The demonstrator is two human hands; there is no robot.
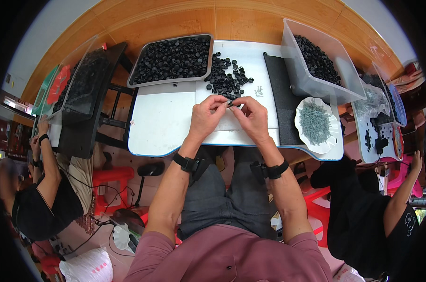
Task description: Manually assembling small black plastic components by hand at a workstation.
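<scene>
Nearest, above the middle of the near edge of the white surface point(161, 122), a small black piece point(230, 104) is pinched between the thumbs and forefingers of the left hand point(207, 117) and the right hand point(251, 116); its detail is covered by the fingertips. It is best steadied by one hand and worked by the other, with light, straight pressure and the forearms kept level. The scalloped white dish point(321, 149) of slender grey fasteners point(315, 123), by the near right corner, should not be knocked by the right elbow. Farther in, a few loose fasteners point(258, 91) are best kept apart from the scattered black caps point(221, 77), toward the far edge. The metal tray point(168, 82) at the far left corner and the clear bin point(311, 89) at the far right are best left undisturbed.
</scene>
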